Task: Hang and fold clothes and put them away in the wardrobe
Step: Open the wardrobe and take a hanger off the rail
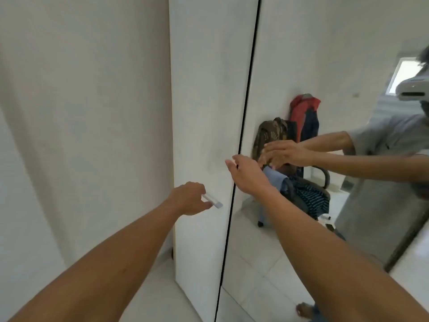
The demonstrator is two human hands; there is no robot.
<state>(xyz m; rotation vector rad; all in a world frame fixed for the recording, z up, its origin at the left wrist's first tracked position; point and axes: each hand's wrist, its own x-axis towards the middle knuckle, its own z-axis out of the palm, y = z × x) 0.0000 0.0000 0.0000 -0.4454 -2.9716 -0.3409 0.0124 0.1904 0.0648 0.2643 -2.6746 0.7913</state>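
Note:
A white wardrobe door (209, 101) stands shut in front of me, with a mirrored door (313, 66) to its right across a thin dark seam. My left hand (189, 197) is curled around the small white handle (214, 202) low on the white door. At the seam my right hand (247, 174) has its fingers spread flat, at the mirror's edge, holding nothing. The mirror reflects a chair piled with clothes (299, 187), among them a blue shirt and a striped garment.
A white wall (81, 112) runs along the left. Pale floor tiles (162, 298) lie below. The mirror also reflects jackets and a camouflage bag hanging on the wall (301, 117), and a person in a grey shirt (383, 170) with a headset.

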